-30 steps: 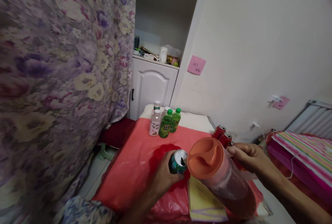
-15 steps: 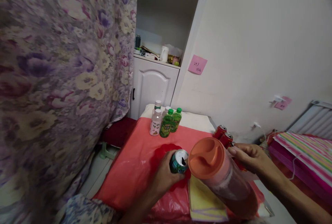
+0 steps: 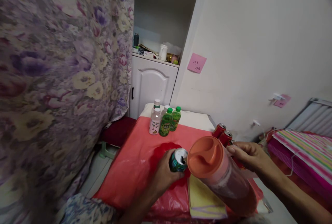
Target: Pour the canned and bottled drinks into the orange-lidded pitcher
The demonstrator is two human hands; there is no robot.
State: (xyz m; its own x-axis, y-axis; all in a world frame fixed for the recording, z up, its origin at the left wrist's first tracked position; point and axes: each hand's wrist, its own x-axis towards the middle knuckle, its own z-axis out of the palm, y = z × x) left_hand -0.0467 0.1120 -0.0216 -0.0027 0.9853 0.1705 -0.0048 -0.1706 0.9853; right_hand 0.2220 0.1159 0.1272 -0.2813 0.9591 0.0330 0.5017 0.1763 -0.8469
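My left hand (image 3: 164, 173) is wrapped round a green drink can (image 3: 178, 161), whose opened silver top faces up. Beside it, my right hand (image 3: 246, 155) grips the handle side of a clear pitcher (image 3: 230, 186) with an orange lid (image 3: 205, 157). The pitcher tilts toward the can, its lid end close to the can's top, and holds a brownish liquid with some foam. Whether any liquid is flowing, I cannot tell. Beneath the can lies a red scalloped dish (image 3: 158, 153), partly hidden by my left hand. Below the pitcher is a folded yellow cloth (image 3: 201, 199).
Several bottles, among them a green one (image 3: 165, 123) and a clear one with a white cap (image 3: 155, 122), stand at the table's back. Red cans (image 3: 219, 129) stand behind the pitcher. A floral curtain (image 3: 64, 78) hangs left; a wall (image 3: 246, 44) rises behind.
The view has shifted very slightly. Both hands keep their hold on the can and the pitcher, in nearly the same places and tilt.
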